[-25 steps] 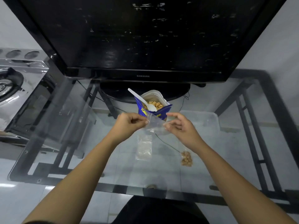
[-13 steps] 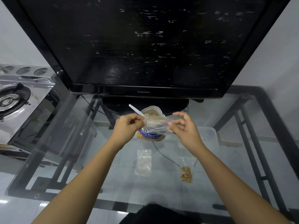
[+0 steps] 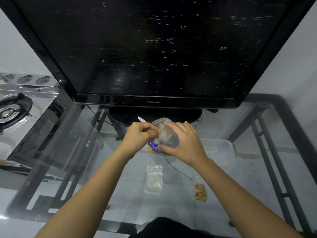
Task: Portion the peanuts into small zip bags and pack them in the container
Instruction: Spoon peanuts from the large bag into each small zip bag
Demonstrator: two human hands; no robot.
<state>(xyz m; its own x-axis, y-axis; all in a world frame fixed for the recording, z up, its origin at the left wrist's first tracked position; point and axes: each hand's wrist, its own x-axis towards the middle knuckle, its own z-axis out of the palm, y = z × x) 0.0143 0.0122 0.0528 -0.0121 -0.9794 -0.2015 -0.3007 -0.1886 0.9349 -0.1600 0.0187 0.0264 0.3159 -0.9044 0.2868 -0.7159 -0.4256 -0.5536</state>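
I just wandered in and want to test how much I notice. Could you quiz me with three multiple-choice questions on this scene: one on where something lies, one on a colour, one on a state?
1. Where does the filled peanut bag lie?
A. In a plastic box
B. On the glass table, right of the empty zip bags
C. On a stove

2. What colour is the peanut packet?
A. Red
B. Green
C. Blue

3. What is the state of the small clear zip bag?
A. Lying flat on the table
B. Held up by the left hand and right hand
C. Stuffed full and sealed

Answers:
1 B: it rests on the glass beside the empty bags.
2 C: blue print shows between the hands.
3 B: both hands pinch its edges above the table.
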